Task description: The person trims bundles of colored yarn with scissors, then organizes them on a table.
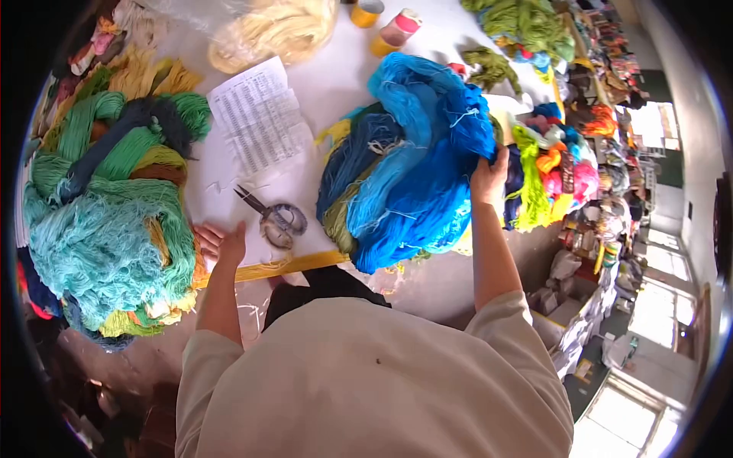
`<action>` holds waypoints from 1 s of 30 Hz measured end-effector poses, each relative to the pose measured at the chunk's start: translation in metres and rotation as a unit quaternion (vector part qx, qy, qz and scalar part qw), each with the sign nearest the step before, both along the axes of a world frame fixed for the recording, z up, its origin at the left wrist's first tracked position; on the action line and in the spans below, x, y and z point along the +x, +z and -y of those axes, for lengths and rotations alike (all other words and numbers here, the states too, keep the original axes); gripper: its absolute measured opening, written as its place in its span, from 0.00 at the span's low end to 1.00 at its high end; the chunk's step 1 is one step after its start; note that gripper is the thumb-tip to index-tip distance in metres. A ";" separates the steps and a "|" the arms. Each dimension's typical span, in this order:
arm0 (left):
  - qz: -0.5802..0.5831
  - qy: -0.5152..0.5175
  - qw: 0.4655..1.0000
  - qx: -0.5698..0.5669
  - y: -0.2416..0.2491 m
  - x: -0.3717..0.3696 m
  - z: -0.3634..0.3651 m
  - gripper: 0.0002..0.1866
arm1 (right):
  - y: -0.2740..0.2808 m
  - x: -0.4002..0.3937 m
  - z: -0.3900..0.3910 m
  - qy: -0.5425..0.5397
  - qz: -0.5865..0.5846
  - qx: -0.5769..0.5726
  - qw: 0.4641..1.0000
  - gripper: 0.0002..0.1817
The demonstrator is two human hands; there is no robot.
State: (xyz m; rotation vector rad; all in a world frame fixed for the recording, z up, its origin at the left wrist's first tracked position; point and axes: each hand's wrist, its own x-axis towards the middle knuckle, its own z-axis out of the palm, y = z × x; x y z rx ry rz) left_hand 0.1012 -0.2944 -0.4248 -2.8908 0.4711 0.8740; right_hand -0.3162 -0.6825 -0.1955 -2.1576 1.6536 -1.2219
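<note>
My right hand (pixel 490 180) grips the right side of a large heap of blue yarn skeins (pixel 435 168), its fingertips partly hidden in the strands. Lighter and darker blue hanks lie together there, with some olive ones beneath. At the table's front edge, my left hand (pixel 221 243) rests flat with fingers apart, holding nothing, beside a tall pile of green and teal yarn (pixel 99 221). Between my hands lies a pair of scissors (pixel 273 217), blades pointing away to the left. Behind them is a creased printed sheet (pixel 259 118).
Cream yarn (pixel 271 34) in clear plastic sits at the back, near a thread cone (pixel 398 30) and a yellow cup-like item (pixel 367 12). Green skeins (pixel 527 30) and mixed bright yarns (pixel 557 168) line the right. The table has a yellow front edge (pixel 290 266).
</note>
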 end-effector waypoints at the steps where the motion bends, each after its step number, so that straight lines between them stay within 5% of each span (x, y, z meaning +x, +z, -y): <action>1: 0.024 -0.005 0.999 -0.030 0.002 -0.003 -0.001 0.68 | 0.014 0.000 -0.007 -0.001 0.042 -0.007 0.999 0.16; 4: 0.011 -0.037 0.997 -0.064 0.025 0.002 -0.007 0.65 | 0.076 -0.003 -0.035 0.028 0.236 0.059 0.970 0.09; 6: -0.008 -0.090 0.984 -0.151 0.012 0.008 -0.024 0.60 | 0.148 0.019 -0.075 -0.039 0.449 0.192 0.872 0.19; 8: 0.042 -0.122 0.954 -0.270 0.001 0.014 -0.035 0.45 | 0.196 0.013 -0.103 0.114 0.504 0.315 0.796 0.21; 10: 0.018 -0.114 0.864 -0.491 0.055 -0.009 -0.028 0.30 | 0.256 0.041 -0.156 0.149 0.510 0.332 0.780 0.24; 11: -0.002 -0.134 0.794 -0.593 0.121 -0.028 -0.020 0.19 | 0.270 0.037 -0.172 0.317 0.497 0.377 0.714 0.25; 13: -0.286 -0.065 0.682 -0.670 0.218 -0.064 -0.016 0.15 | 0.301 0.058 -0.214 0.346 0.462 0.358 0.734 0.28; 14: -0.331 -0.150 0.573 -0.735 0.261 -0.082 -0.018 0.14 | 0.312 0.062 -0.229 0.437 0.442 0.395 0.676 0.28; 16: -0.449 -0.225 0.480 -0.719 0.323 -0.114 -0.028 0.10 | 0.326 0.078 -0.267 0.498 0.450 0.414 0.615 0.32; 18: -0.494 -0.255 0.437 -0.707 0.343 -0.147 -0.032 0.10 | 0.340 0.091 -0.304 0.502 0.432 0.402 0.632 0.35; 20: -0.493 -0.217 0.476 -0.695 0.356 -0.168 -0.042 0.10 | 0.351 0.094 -0.330 0.521 0.405 0.380 0.649 0.36; 21: -0.468 -0.186 0.505 -0.701 0.354 -0.171 -0.047 0.10 | 0.352 0.088 -0.332 0.603 0.380 0.398 0.578 0.37; 22: -0.441 -0.155 0.533 -0.705 0.349 -0.168 -0.051 0.09 | 0.355 0.072 -0.345 0.479 0.433 0.345 0.681 0.38; 23: -0.387 -0.128 0.579 -0.706 0.322 -0.165 -0.048 0.10 | 0.358 0.060 -0.342 0.614 0.414 0.407 0.535 0.38; 24: -0.285 -0.147 0.657 -0.682 0.328 -0.145 -0.067 0.08 | 0.363 0.051 -0.353 0.589 0.458 0.438 0.502 0.33; 26: -0.227 -0.163 0.672 -0.685 0.322 -0.105 -0.099 0.12 | 0.346 0.013 -0.334 0.551 0.457 0.358 0.599 0.23; 27: -0.280 -0.107 0.684 -0.665 0.278 -0.083 -0.102 0.22 | 0.334 0.000 -0.331 0.489 0.482 0.335 0.645 0.23; 28: -0.397 -0.028 0.591 -0.702 0.303 -0.063 -0.132 0.36 | 0.315 -0.014 -0.321 0.424 0.505 0.313 0.684 0.22; 29: -0.376 0.006 0.432 -0.820 0.334 -0.050 -0.154 0.44 | 0.291 -0.031 -0.303 0.448 0.424 0.287 0.733 0.24; 30: -0.447 0.029 0.334 -0.829 0.341 -0.037 -0.171 0.48 | 0.276 -0.018 -0.319 0.384 0.366 0.240 0.813 0.29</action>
